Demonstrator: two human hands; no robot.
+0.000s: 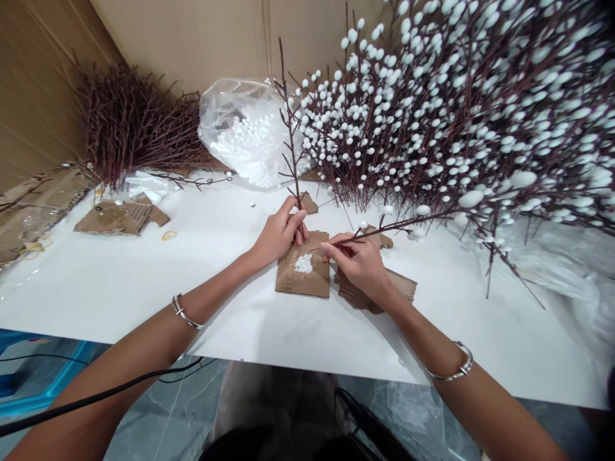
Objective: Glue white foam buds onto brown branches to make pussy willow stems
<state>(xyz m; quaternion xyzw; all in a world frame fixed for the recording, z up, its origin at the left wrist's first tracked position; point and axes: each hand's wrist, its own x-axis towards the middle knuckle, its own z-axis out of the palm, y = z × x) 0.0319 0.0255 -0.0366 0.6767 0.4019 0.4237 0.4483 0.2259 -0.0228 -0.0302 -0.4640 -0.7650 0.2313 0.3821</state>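
My left hand is closed round the base of a bare dark-red twig branch that stands upright above it. My right hand pinches the stem of a second branch, which lies across the table and carries a few white foam balls. Between both hands lies a brown cardboard piece with a small white blob of glue or foam on it. More cardboard pieces lie under my right hand. Each wrist wears a silver bangle.
A white table carries a clear bag of white foam balls, a heap of bare twigs at back left, and a big mass of branches with white balls at right. Cardboard scraps and rubber bands lie left.
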